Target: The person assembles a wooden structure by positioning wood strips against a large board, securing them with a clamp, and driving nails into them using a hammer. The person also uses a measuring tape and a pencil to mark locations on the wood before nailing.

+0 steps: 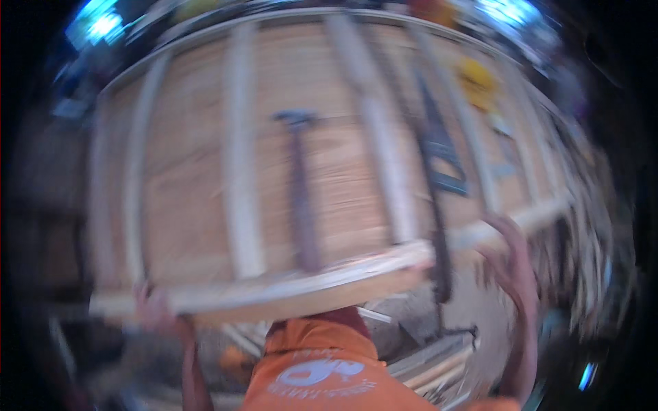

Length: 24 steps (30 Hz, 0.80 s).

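both hands, left hand (152,308), right hand (506,248), gripping wooden panel (205,205) edge, hammer (300,198) on top

Orange shirt (322,370) with a white printed emblem and white lettering across the chest, a dark red collar band at the neck. Bare forearms, no sleeves reaching them. Bare left hand (154,312) and right hand (504,257), ungloved, both motion-blurred.
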Each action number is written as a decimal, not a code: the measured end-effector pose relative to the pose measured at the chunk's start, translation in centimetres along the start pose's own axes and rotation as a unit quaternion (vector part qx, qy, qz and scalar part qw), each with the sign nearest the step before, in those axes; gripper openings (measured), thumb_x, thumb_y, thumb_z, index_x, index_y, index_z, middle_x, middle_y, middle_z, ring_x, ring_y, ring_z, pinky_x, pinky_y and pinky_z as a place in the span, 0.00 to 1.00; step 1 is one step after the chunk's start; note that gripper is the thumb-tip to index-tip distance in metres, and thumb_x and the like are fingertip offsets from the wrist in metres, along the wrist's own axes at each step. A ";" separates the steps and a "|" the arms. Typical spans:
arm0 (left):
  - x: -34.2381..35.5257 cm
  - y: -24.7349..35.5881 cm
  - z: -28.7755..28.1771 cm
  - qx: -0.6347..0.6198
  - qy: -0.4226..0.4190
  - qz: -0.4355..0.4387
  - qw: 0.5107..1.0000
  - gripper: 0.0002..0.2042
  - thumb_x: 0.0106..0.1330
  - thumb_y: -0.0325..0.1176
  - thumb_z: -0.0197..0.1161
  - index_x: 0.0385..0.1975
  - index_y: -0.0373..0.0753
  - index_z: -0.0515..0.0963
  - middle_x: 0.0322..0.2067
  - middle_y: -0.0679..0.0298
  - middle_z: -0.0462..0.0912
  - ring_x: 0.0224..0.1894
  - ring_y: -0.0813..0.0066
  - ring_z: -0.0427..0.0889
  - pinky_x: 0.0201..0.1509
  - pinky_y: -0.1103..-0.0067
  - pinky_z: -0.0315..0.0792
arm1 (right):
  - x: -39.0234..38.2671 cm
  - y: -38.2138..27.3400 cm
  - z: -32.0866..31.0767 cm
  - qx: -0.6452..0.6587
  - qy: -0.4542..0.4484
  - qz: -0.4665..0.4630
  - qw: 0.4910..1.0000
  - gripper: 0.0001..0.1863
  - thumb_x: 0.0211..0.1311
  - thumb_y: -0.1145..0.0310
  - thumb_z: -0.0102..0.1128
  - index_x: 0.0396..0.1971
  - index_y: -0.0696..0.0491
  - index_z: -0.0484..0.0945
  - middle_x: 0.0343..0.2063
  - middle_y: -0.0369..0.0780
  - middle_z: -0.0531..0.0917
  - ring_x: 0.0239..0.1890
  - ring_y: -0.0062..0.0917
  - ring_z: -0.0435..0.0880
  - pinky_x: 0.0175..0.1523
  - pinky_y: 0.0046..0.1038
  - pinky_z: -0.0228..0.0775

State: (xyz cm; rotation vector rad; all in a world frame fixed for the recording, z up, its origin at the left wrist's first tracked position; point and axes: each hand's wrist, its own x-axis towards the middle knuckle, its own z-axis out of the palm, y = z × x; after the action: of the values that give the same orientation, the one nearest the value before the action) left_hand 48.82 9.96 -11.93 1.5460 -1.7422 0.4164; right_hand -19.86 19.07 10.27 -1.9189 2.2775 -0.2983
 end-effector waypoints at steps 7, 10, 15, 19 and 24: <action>4.5 4.6 1.1 -0.112 0.077 -0.191 0.972 0.18 0.76 0.33 0.52 0.59 0.29 0.73 0.66 0.42 0.73 0.71 0.45 0.68 0.77 0.55 0.56 | -9.9 -9.2 -1.8 0.252 -0.360 -0.010 0.898 0.27 0.76 0.65 0.62 0.70 0.59 0.74 0.61 0.47 0.83 0.65 0.34 0.80 0.70 0.37 0.70; 4.6 4.6 -1.2 -0.151 0.125 -0.240 0.951 0.22 0.78 0.33 0.48 0.66 0.27 0.65 0.74 0.41 0.62 0.75 0.46 0.62 0.81 0.56 0.50 | -9.2 -15.4 0.2 0.276 -0.520 0.046 0.807 0.28 0.77 0.65 0.61 0.72 0.58 0.73 0.60 0.47 0.84 0.64 0.34 0.81 0.71 0.37 0.69; 4.7 0.7 -4.1 -0.174 0.224 -0.333 0.899 0.28 0.81 0.43 0.47 0.71 0.27 0.63 0.74 0.45 0.62 0.78 0.55 0.60 0.84 0.60 0.47 | -12.3 -15.4 2.9 0.258 -0.430 0.115 0.858 0.28 0.78 0.64 0.61 0.73 0.56 0.72 0.59 0.48 0.85 0.60 0.34 0.84 0.68 0.36 0.72; 8.2 -2.6 -4.1 -0.095 0.137 -0.300 0.939 0.22 0.80 0.33 0.57 0.68 0.28 0.66 0.63 0.50 0.72 0.69 0.57 0.70 0.78 0.64 0.60 | -16.1 -9.8 4.6 0.195 -0.332 0.104 0.917 0.29 0.76 0.59 0.65 0.70 0.57 0.75 0.58 0.52 0.85 0.62 0.40 0.84 0.66 0.42 0.73; 11.9 -3.3 -1.2 -0.238 0.030 -0.251 0.938 0.26 0.80 0.37 0.62 0.69 0.28 0.63 0.65 0.50 0.73 0.67 0.61 0.73 0.75 0.67 0.65 | -12.9 -14.6 3.4 0.080 -0.261 0.137 0.952 0.26 0.71 0.68 0.68 0.67 0.59 0.77 0.43 0.50 0.90 0.46 0.40 0.90 0.56 0.39 0.79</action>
State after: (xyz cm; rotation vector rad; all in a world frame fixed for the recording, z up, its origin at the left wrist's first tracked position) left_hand 52.59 1.71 -3.38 1.5163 -1.2129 -0.2029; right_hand -2.86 29.18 10.37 -1.3709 2.0439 0.0557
